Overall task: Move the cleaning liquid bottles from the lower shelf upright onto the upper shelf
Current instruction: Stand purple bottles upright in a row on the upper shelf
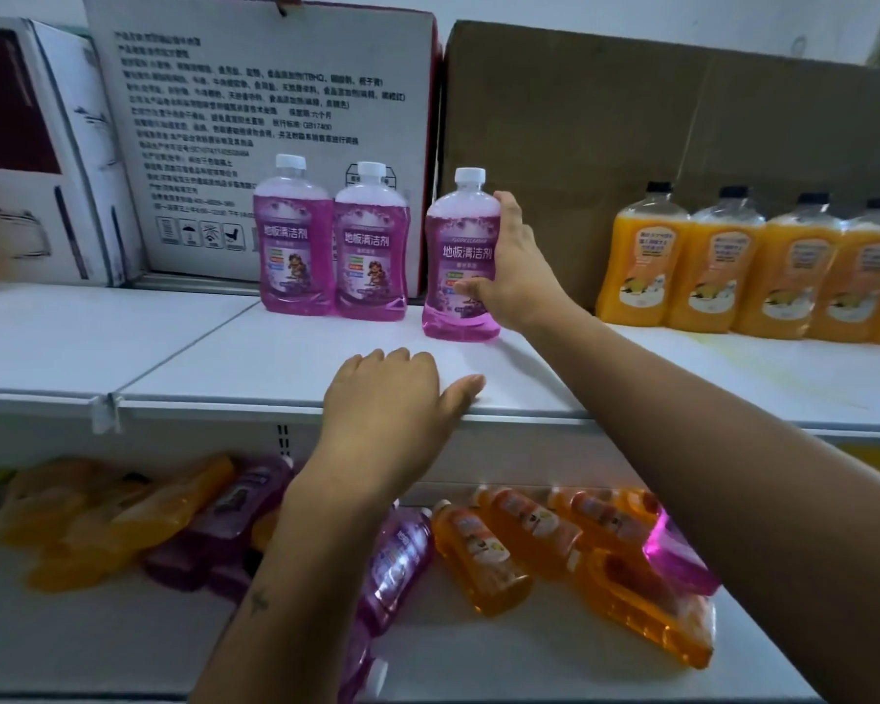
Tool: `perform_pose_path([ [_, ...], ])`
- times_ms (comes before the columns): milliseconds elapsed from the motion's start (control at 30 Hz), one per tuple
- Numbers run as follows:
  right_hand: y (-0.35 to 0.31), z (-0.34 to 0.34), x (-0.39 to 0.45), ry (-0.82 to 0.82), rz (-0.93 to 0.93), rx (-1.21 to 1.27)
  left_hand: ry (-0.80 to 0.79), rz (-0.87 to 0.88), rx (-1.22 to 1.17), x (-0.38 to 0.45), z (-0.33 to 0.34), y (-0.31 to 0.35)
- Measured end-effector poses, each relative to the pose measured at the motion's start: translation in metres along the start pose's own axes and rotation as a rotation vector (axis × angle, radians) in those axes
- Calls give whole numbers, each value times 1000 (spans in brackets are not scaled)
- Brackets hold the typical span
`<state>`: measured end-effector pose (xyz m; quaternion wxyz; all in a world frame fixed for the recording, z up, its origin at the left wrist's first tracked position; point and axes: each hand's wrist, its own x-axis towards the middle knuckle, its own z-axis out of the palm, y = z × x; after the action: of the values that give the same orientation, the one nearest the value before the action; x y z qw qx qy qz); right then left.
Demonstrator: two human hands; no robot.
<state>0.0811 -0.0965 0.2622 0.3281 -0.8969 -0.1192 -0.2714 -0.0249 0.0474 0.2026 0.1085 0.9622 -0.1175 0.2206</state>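
Observation:
My right hand point(511, 269) grips a purple bottle point(456, 231) with a white cap, upright on the white upper shelf point(275, 358). Two more purple bottles point(296, 241) point(371, 246) stand upright to its left. Several orange bottles point(641, 261) stand in a row at the right of that shelf. My left hand point(392, 398) rests flat on the shelf's front edge, holding nothing. On the lower shelf point(555, 652) lie several purple bottles point(400, 561) and orange bottles point(483, 551) on their sides, partly hidden by my arms.
A white printed carton point(255, 119) stands behind the two purple bottles and a brown cardboard box point(631, 134) behind the orange row. Another white box point(26, 160) sits at the far left. Bare shelf surface lies between the held bottle and the orange row.

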Motion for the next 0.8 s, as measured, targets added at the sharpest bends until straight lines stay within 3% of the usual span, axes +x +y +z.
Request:
perform_pose_path([
  [400, 10, 32, 37, 63, 73, 68, 64, 14, 27, 0, 3, -4],
  [500, 7, 30, 31, 2, 126, 123, 215, 50, -279, -18, -1, -5],
  [567, -2, 22, 21, -168, 207, 152, 387, 54, -589, -50, 1, -7],
  [633, -9, 1, 1, -254, 215, 241, 484, 2, -747, -89, 13, -18],
  [733, -9, -40, -62, 5, 53, 384, 556, -103, -824, -127, 37, -45],
  [800, -4, -56, -129, 124, 3, 491, 507, -183, -803, -140, 57, -62],
])
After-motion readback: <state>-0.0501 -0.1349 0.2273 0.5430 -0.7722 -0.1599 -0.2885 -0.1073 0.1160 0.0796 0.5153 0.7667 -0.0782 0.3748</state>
